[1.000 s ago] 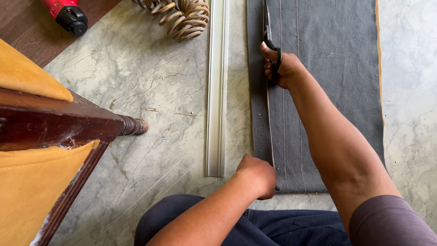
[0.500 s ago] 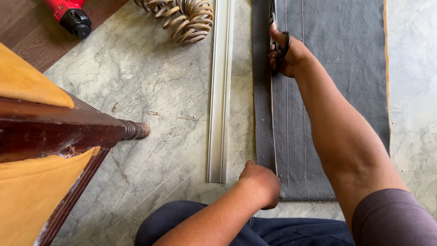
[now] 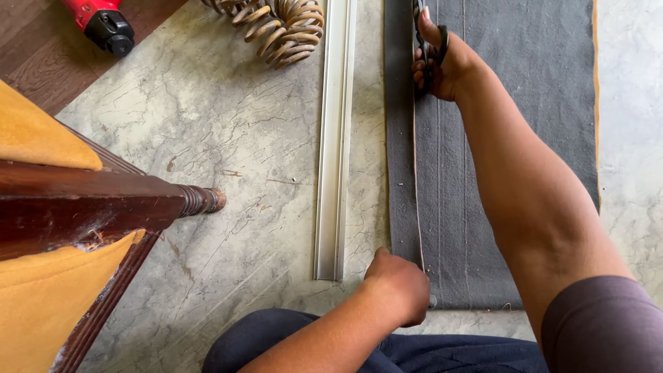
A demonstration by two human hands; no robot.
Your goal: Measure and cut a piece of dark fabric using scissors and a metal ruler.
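Item: grey fabric sheet [image 3: 511, 138], flat on marble floor [image 3: 228, 159], 1 o'clock of frame.
Right hand [image 3: 442, 65], 12 o'clock: fingers closed through black scissors [image 3: 425, 34], blades on cut line.
Left hand [image 3: 399, 284], 6 o'clock: fisted, pinning cut strip [image 3: 400, 152] near end.
Advice: keep strip taut, follow straight line parallel to aluminium rail [image 3: 335, 138].
Nearby: metal springs [image 3: 280, 24], red drill [image 3: 100, 24], wooden chair [image 3: 76, 207].

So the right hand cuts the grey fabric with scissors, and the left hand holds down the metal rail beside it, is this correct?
Not quite. In the head view the left hand presses on the near end of the grey fabric, not on the metal rail, which lies untouched beside it. The right hand does cut with scissors.
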